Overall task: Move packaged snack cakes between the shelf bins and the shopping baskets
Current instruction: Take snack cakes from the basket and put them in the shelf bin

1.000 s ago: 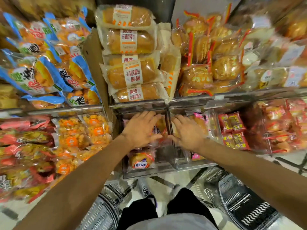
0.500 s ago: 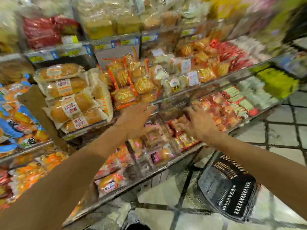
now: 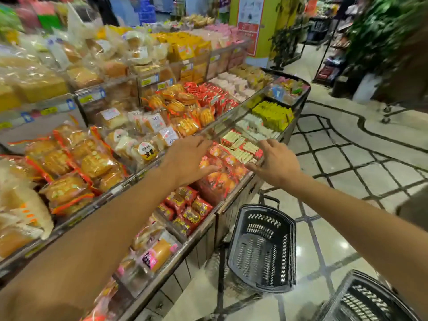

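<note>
Reaching with both hands empty and fingers spread, the left hand (image 3: pixel 187 162) and right hand (image 3: pixel 275 164) should each pinch one orange-wrapped cake (image 3: pixel 222 178) before lifting toward the basket (image 3: pixel 262 249).

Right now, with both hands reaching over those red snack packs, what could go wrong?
The left hand and right hand hover open over the red-orange cake packs, gripping nothing; a hasty grab might push packs over the bin's low front edge. The black basket sits on the floor below, slightly aside, so a dropped pack could miss it.

Red-orange snack cakes (image 3: pixel 222 177) heaped in front bin (image 3: pixel 234 195); apparently empty black baskets (image 3: pixel 261 249) below.
</note>
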